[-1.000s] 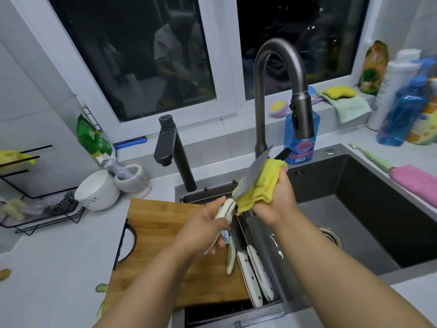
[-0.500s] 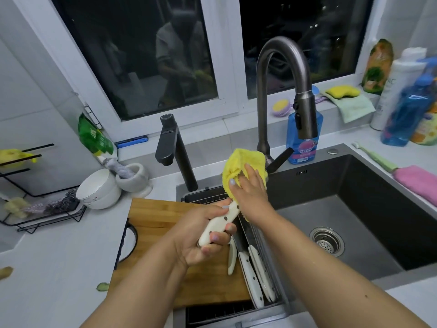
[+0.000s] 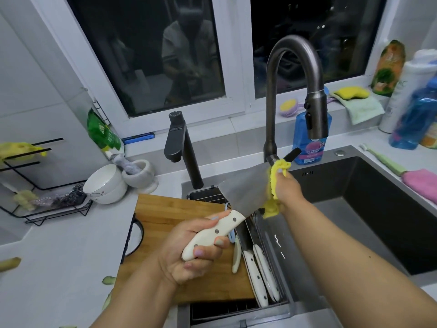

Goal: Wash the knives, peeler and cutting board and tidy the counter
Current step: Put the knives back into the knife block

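The left hand (image 3: 194, 252), palm up, grips the cleaver (image 3: 246, 190) by its white handle, blade angled far-right. The right hand (image 3: 287, 188) pinches a yellow cloth (image 3: 274, 183) against the blade's far end above the sink (image 3: 354, 209).

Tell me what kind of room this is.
A home kitchen, most likely, at the sink: a gooseneck faucet, a wooden cutting board, and a cleaver being wiped with a yellow cloth.

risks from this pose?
1. The right hand pinches the yellow cloth around the cleaver blade; a slip could likely cut the fingers.
2. The left hand grips the white handle; if it's wet, the cleaver might twist loose and drop onto the knives in the drain basket.
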Available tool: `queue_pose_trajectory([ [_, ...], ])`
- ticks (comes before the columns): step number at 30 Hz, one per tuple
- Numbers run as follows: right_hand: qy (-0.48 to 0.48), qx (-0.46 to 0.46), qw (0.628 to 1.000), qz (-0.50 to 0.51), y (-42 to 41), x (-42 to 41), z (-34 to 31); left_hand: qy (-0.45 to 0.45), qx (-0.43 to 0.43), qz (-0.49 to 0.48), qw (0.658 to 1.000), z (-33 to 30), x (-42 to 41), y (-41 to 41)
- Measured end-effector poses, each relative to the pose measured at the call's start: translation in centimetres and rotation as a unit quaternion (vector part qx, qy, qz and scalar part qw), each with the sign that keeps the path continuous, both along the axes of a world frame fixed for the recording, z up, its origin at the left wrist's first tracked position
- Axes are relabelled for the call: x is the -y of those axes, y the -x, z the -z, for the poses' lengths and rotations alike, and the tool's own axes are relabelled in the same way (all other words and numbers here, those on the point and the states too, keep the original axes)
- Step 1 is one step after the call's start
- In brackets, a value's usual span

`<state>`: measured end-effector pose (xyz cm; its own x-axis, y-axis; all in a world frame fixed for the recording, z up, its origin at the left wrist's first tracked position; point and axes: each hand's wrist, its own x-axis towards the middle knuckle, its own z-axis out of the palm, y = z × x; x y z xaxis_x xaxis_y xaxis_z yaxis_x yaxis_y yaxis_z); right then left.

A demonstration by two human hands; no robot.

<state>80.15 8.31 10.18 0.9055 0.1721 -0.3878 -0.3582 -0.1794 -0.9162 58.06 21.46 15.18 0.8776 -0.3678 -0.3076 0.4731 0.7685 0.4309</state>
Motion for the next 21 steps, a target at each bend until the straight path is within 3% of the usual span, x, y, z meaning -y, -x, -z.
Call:
queue_pose_trajectory([
  [2,-0.035,-0.083,0.996,0.022,0.3,-0.1,0.6,0.011,-0.001,-0.007,1.000,0.5,0.0,0.5],
  [5,-0.172,-0.154,0.971,0.054,1.8,-0.2,0.9,-0.025,-0.002,-0.032,0.999,0.3,0.3,0.8],
  [9,-0.323,-0.235,0.916,0.046,4.1,-1.8,1.2,-0.211,-0.029,-0.068,0.975,-0.1,0.6,0.3],
  [12,-0.305,-0.217,0.925,0.064,4.1,-2.7,1.6,-0.460,-0.067,-0.094,0.881,-0.2,1.2,0.3],
  [15,-0.258,-0.183,0.944,0.093,4.3,-2.7,1.0,-0.619,-0.111,-0.117,0.768,0.3,1.9,0.4],
  [17,-0.273,-0.184,0.941,0.076,5.4,-3.5,0.6,-0.672,-0.100,-0.164,0.715,1.0,2.5,0.4],
  [21,-0.250,-0.200,0.947,0.012,9.8,-5.1,-0.3,-0.697,-0.083,-0.253,0.665,2.3,3.0,-0.5],
])
